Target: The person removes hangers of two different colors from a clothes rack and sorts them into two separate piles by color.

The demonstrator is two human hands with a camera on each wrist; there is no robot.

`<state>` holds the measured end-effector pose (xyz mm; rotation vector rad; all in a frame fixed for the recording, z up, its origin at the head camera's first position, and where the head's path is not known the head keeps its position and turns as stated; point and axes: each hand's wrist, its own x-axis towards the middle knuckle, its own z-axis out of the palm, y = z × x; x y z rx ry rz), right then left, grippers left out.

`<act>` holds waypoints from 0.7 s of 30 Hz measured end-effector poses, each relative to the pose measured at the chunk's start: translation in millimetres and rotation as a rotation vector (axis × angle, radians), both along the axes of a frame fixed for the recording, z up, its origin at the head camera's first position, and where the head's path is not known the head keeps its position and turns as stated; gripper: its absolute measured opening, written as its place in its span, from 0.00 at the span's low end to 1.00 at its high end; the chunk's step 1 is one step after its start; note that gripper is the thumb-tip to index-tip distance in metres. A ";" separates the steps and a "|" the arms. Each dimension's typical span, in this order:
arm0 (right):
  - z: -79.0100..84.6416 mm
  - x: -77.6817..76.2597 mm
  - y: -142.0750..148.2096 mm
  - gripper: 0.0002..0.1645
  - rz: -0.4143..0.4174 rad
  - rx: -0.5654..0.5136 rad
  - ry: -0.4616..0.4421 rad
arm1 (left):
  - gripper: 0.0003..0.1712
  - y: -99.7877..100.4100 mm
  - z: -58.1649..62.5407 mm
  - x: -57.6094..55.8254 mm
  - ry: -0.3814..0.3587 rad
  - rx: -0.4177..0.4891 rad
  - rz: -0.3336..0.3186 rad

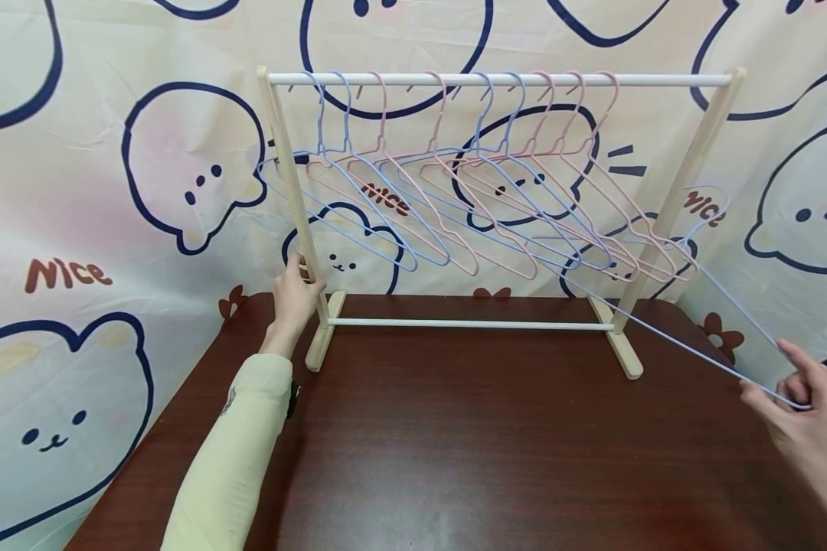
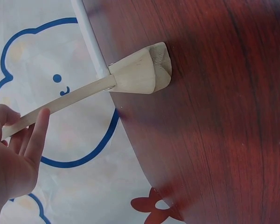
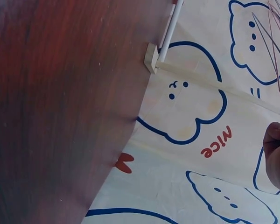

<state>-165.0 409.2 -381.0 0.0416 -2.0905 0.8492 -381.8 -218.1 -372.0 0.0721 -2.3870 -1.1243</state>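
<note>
My left hand (image 1: pixel 295 298) grips the left wooden upright (image 1: pixel 286 168) of a small clothes rack, low down near its foot. The left wrist view shows the thumb and fingers around this post (image 2: pixel 74 96). Off to the right of the rack, my right hand (image 1: pixel 806 413) pinches one end of a blue clothes hanger (image 1: pixel 703 353). This hanger is tilted, its hook up beside the right upright. Several blue and pink hangers (image 1: pixel 448 222) hang by their hooks from the white top rail (image 1: pixel 675 79). In the right wrist view, the right hand (image 3: pixel 277 156) is cut off at the edge.
The rack stands at the back of a dark brown wooden table (image 1: pixel 455 444). A white lower rail (image 1: pixel 469 324) joins its two wooden feet, the right one (image 1: pixel 623 352) nearer my right hand. Close behind hangs a cloth (image 1: pixel 193 168) printed with cartoon bears.
</note>
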 end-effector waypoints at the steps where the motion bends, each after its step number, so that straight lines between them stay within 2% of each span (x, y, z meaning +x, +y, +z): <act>1: -0.6 0.3 -0.2 0.46 0.001 -0.010 -0.005 | 0.19 -0.1 -0.2 0.0 -0.003 0.000 0.000; 7: -1.7 6.0 -6.5 0.46 -0.001 -0.056 -0.036 | 0.19 -1.0 -1.7 -1.8 -0.004 -0.007 -0.001; 12: -3.7 11.6 -12.9 0.46 0.012 -0.025 -0.046 | 0.19 -1.4 -1.5 -1.8 -0.001 -0.012 0.000; 17: -8.7 13.6 -16.3 0.47 0.074 0.002 -0.080 | 0.18 -1.0 -0.5 -0.9 0.007 -0.017 0.004; 21: -13.5 15.9 -19.5 0.41 0.058 0.050 -0.147 | 0.18 -0.8 -0.3 -0.7 0.004 -0.017 0.008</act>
